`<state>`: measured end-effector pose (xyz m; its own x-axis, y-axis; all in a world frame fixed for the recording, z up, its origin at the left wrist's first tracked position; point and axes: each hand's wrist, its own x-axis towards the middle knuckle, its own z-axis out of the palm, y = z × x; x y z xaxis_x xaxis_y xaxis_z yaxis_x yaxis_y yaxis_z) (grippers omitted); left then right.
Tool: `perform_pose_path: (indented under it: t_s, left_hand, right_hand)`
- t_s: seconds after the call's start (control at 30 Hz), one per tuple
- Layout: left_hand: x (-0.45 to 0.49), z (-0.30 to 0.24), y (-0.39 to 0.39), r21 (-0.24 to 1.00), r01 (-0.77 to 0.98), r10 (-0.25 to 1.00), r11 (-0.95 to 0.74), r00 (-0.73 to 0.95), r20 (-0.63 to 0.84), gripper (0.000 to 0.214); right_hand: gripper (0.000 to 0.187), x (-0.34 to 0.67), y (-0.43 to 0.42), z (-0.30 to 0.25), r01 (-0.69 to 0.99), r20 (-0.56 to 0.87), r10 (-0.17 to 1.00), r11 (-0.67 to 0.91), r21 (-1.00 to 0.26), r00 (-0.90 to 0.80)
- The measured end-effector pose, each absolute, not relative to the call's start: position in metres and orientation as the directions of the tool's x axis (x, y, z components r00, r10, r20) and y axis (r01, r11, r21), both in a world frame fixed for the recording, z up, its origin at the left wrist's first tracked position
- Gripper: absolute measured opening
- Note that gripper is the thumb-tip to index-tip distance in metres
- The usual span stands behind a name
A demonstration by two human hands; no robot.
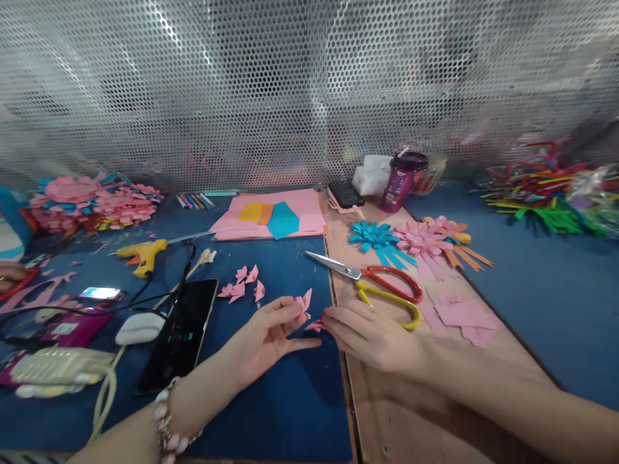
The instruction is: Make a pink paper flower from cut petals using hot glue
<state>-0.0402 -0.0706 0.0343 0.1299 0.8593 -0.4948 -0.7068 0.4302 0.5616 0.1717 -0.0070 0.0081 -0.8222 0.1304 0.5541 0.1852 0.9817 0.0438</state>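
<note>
My left hand (271,332) pinches a small folded pink paper piece (304,300) between thumb side and forefinger, above the blue mat. Facing it, my right hand (372,335) has its fingertips closed on another small pink paper piece (315,326), partly hidden by the fingers. Several folded pink paper bits (242,283) lie on the mat beyond my left hand. Just past my right hand rest scissors (358,273) with one red and one yellow handle, blades parted and pointing left. Pink paper sheets (469,319) lie to the right of them.
A yellow glue gun (145,254), a phone (178,335) and cables spread on the left. Stacked coloured paper (271,216) sits at the back. Paper flowers (420,238) and a purple cup (401,180) stand right of it. Another person's hand (9,274) holds red-handled scissors at far left.
</note>
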Motion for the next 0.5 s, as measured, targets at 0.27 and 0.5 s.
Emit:
perform_pose_path:
  t_s: [0.27, 0.5]
  left_hand:
    - [-0.0382, 0.0336, -0.0716, 0.522, -0.746, 0.864, 0.413, 0.14, -0.484, 0.012]
    - [-0.0385, 0.035, -0.0707, 0.56, -0.708, 0.867, 0.431, 0.152, -0.475, 0.017]
  right_hand:
    - [0.023, 0.1703, -0.0086, 0.0015, 0.11, 0.528, 0.053, 0.991, 0.077, -0.848]
    - [0.017, 0.1652, -0.0129, 0.006, 0.109, 0.55, 0.177, 0.982, -0.154, -0.816]
